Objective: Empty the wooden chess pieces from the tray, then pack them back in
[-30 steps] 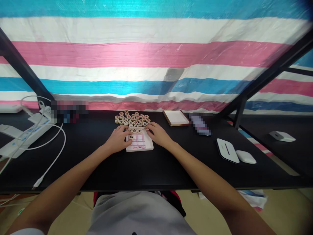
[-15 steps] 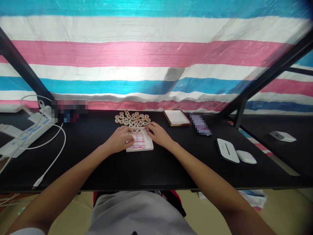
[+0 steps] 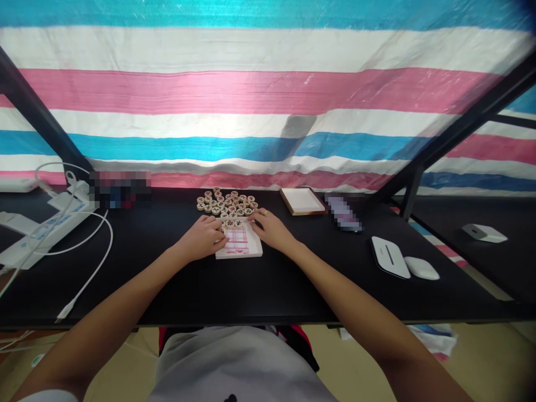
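A small white board with red grid lines (image 3: pixel 239 244) lies on the black table (image 3: pixel 259 285) in front of me. My left hand (image 3: pixel 203 237) rests curled on the board's left edge, fingertips touching it. At the board's far right corner sits my right hand (image 3: pixel 270 228), fingers bent down onto it, a ring on one finger. Just beyond the board lies a cluster of several round wooden game pieces (image 3: pixel 228 204) with red and black marks; a few sit at the board's far edge.
A shallow white tray with a wooden rim (image 3: pixel 302 201) sits right of the pieces. Further right lie a white flat device (image 3: pixel 389 257) and a white mouse (image 3: pixel 421 268). A white power strip with cables (image 3: pixel 50 223) occupies the left. A striped tarp hangs behind.
My left hand has slid slightly left and back along the board's edge, uncovering a little more of the grid. The right hand and the pieces stay as they were.
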Tool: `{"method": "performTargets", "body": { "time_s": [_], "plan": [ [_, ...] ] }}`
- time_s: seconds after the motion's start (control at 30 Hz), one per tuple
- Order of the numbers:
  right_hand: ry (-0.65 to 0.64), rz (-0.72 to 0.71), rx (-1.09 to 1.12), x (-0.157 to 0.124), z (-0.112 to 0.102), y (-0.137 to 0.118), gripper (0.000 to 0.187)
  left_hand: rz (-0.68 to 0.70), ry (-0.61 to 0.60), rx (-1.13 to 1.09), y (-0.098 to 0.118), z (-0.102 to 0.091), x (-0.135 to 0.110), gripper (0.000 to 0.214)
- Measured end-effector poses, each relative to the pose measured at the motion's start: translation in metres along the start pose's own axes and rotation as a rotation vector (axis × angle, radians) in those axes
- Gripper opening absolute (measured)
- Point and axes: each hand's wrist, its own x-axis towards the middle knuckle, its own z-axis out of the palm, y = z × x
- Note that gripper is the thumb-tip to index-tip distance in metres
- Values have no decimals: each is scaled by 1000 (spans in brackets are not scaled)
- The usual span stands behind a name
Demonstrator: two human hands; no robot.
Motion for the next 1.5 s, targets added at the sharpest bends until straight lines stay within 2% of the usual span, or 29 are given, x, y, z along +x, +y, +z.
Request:
{"method": "performTargets", "body": {
  "time_s": [0.13,0.23,0.37,0.47,0.63,0.8,0.97,1.5],
  "plan": [
    [-15,16,-3,0,-1,-2,18,-22,8,-45,0,-1,0,36],
    [-16,17,1,0,-1,-2,18,-75,71,-132,-1,-3,1,35],
    [-26,21,1,0,0,0,18,-238,222,-233,-11,-1,1,31],
    [-30,28,-4,-1,0,1,17,-388,262,-290,-26,7,0,26],
    [-24,27,-3,-1,0,0,17,-524,143,-155,-50,24,-4,36],
    [-28,35,-1,0,-1,-1,17,-585,70,-78,-59,28,-6,44],
    [-30,36,-2,0,-1,-2,17,-592,-22,-41,-61,26,-7,42],
    [-22,28,1,-1,-1,-1,17,-603,-49,91,-52,13,-7,31]
  ]
}}
